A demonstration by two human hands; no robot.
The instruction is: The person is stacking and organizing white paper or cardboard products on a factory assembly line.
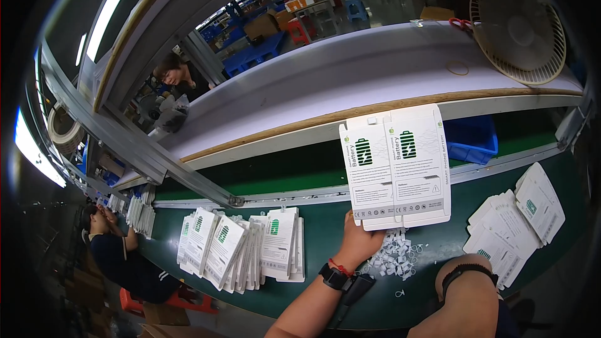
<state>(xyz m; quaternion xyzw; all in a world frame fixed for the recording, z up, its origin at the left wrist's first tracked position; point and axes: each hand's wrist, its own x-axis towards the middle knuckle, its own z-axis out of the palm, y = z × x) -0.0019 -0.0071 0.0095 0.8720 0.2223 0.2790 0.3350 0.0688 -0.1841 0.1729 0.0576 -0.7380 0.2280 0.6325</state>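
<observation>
My left hand point(358, 239) is closed on the lower edge of a flat white battery box point(410, 197), raised above the green table. Two printed panels with green battery pictures face me, side by side with a seam between them. Below it lies a loose pile of small white plastic hang tabs point(395, 263). Bent low at the table's front, my right hand point(452, 267) is mostly hidden behind its wrist and black bracelet, so its fingers do not show. Nearest to that side are more flat white boxes point(504, 238), overlapping on the table. A dark long object point(358, 289) lies under my left wrist.
Rows of finished-looking white boxes point(235, 250) lean on the table at left. A white shelf point(300, 87) runs behind, carrying a fan point(519, 25). Beneath it sits a blue bin point(472, 141). One person point(116, 250) sits at far left; another point(181, 75) is beyond the shelf.
</observation>
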